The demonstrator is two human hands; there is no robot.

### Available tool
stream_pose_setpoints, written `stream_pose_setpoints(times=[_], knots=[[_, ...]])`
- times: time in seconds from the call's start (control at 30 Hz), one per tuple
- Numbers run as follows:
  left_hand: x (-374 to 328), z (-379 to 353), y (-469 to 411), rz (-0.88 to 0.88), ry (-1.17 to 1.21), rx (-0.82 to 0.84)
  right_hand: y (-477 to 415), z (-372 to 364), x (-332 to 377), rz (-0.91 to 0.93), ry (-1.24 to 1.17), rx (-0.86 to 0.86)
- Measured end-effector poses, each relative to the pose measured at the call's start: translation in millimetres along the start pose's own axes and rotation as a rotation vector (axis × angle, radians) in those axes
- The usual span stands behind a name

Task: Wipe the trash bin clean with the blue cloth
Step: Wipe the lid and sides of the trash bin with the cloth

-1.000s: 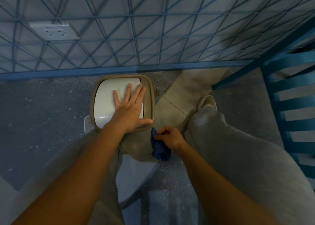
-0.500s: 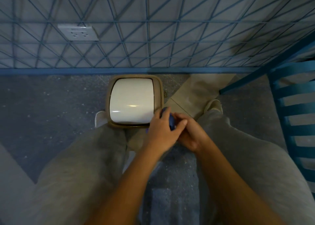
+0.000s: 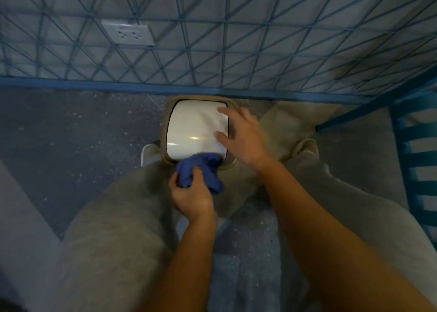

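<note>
Left hand (image 3: 192, 198), fingers curled, grips the bunched blue cloth (image 3: 201, 169) against the near rim of the trash bin (image 3: 191, 124). Right hand (image 3: 243, 139), fingers spread apart, lies over the lid's right edge. Wall socket (image 3: 128, 34) sits above left; blue chair (image 3: 416, 158) stands at right.

Your right hand (image 3: 246, 137) is blurred at the trash bin's (image 3: 194, 127) 3 o'clock side. The blue cloth (image 3: 201, 169) hides its rim at 5 o'clock. The view's 3 o'clock edge cuts off a blue slatted frame (image 3: 413, 143).
</note>
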State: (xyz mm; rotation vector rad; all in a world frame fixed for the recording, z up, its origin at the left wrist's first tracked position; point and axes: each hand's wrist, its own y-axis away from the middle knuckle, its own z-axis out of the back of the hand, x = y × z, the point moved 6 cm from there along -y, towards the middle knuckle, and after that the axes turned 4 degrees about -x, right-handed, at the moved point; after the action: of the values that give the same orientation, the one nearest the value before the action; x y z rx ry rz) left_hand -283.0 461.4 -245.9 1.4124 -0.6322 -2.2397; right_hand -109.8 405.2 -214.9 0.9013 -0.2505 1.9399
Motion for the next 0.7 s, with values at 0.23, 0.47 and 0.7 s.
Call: stream_pose_setpoints(times=[0.23,0.47,0.7], knots=[[2,-20,-49,0.022,0.045,0.004,-22,-42,5,0.058,0.286,0.420],[32,-47,-23,0.156,0.120,0.154,-25,-48,5,0.027,0.298,0.435],[44,-67,8,0.209,0.095,0.388,-24,-47,4,0.022,0.267,0.428]])
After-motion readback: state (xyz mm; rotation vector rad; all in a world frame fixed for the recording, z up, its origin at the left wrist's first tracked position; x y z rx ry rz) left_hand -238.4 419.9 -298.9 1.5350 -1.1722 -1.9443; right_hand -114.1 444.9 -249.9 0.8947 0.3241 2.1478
